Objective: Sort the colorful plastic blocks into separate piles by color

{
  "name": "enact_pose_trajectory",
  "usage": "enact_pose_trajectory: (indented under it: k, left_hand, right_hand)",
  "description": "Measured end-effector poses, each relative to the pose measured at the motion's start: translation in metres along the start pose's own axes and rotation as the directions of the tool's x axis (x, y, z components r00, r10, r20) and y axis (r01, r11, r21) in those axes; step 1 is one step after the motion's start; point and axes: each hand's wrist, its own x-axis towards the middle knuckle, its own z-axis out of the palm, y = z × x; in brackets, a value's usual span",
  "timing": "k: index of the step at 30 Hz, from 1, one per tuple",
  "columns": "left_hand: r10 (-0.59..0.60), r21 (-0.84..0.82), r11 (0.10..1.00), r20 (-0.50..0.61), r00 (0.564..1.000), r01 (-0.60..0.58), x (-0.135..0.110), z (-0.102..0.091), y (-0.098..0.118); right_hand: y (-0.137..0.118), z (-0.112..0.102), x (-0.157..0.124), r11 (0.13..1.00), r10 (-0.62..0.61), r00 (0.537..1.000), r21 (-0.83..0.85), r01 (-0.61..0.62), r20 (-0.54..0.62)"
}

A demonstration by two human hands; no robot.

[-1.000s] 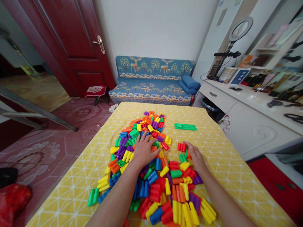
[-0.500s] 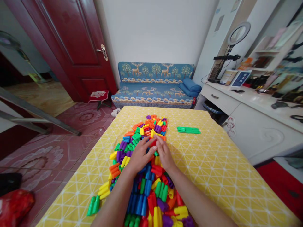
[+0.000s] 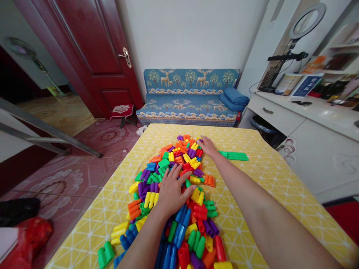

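A long heap of coloured plastic building blocks (image 3: 150, 200), shaped like joined bullet tubes, runs up the table in red, yellow, green, blue, purple and orange. On the middle of this heap rests my left hand (image 3: 174, 190), fingers spread, with nothing visible in its grasp. My right hand (image 3: 207, 145) is at the far right edge of the heap, close to purple and red blocks; its fingers reach forward and apart. To the right of the heap lies a joined strip of green blocks (image 3: 234, 155), partly behind my right forearm.
A yellow patterned cloth (image 3: 266, 209) covers the table. Beyond it stands a blue sofa (image 3: 190, 99) with deer prints. A white dresser (image 3: 316, 123) with a ring light (image 3: 307, 22) is on the right; a red stool (image 3: 122, 112) stands near the door.
My right hand has moved from beside my left hand to the far right edge of the heap. My left hand has shifted slightly nearer and opened. The view has turned slightly left.
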Motion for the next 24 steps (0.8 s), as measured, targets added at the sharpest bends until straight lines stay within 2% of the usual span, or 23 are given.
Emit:
enact_pose_trajectory:
  k: [2, 5, 9, 12, 15, 17, 18, 21, 23, 24]
  left_hand:
    - [-0.002, 0.003, 1.000, -0.005, 1.000, 0.002, 0.000, 0.001, 0.000]
    - [-0.007, -0.006, 1.000, -0.032, 0.999, 0.007, 0.000, 0.004, -0.001]
    - [-0.031, -0.012, 0.999, -0.083, 0.996, 0.030, -0.001, 0.006, -0.002]
    - [-0.036, -0.006, 0.999, -0.088, 0.995, 0.036, -0.002, 0.006, -0.002]
    - [-0.024, 0.006, 1.000, -0.067, 0.997, 0.025, -0.003, 0.005, -0.003]
    - [-0.023, 0.008, 1.000, -0.056, 0.998, 0.023, -0.003, 0.003, -0.003]
    - [-0.023, 0.008, 1.000, -0.053, 0.998, 0.024, -0.003, 0.003, -0.003]
    - [-0.027, 0.002, 1.000, -0.054, 0.998, 0.027, -0.003, 0.002, -0.003]
    - [-0.031, -0.005, 1.000, -0.059, 0.998, 0.030, -0.003, 0.003, -0.002]
    - [-0.033, -0.010, 0.999, -0.061, 0.998, 0.033, -0.003, 0.004, -0.002]
  right_hand:
    - [0.000, 0.004, -0.005, 0.999, -0.034, 0.997, 0.025, 0.033, 0.063]
    - [-0.007, 0.012, -0.027, 0.994, -0.081, 0.991, 0.079, 0.072, 0.109]
    - [-0.026, 0.016, -0.076, 0.987, -0.111, 0.979, 0.135, 0.088, 0.172]
    - [-0.045, -0.001, -0.125, 0.981, -0.140, 0.952, 0.167, 0.097, 0.271]
    - [-0.065, -0.040, -0.189, 0.985, -0.152, 0.901, 0.133, 0.106, 0.407]
    - [-0.070, -0.071, -0.242, 0.981, -0.193, 0.858, 0.063, 0.185, 0.475]
    - [-0.067, -0.085, -0.271, 0.972, -0.205, 0.860, -0.004, 0.234, 0.468]
    - [-0.036, -0.111, -0.359, 0.930, -0.193, 0.888, -0.211, 0.301, 0.417]
    - [-0.003, -0.113, -0.408, 0.904, -0.197, 0.905, -0.288, 0.317, 0.378]
    - [0.012, -0.110, -0.426, 0.899, -0.162, 0.911, -0.323, 0.294, 0.380]
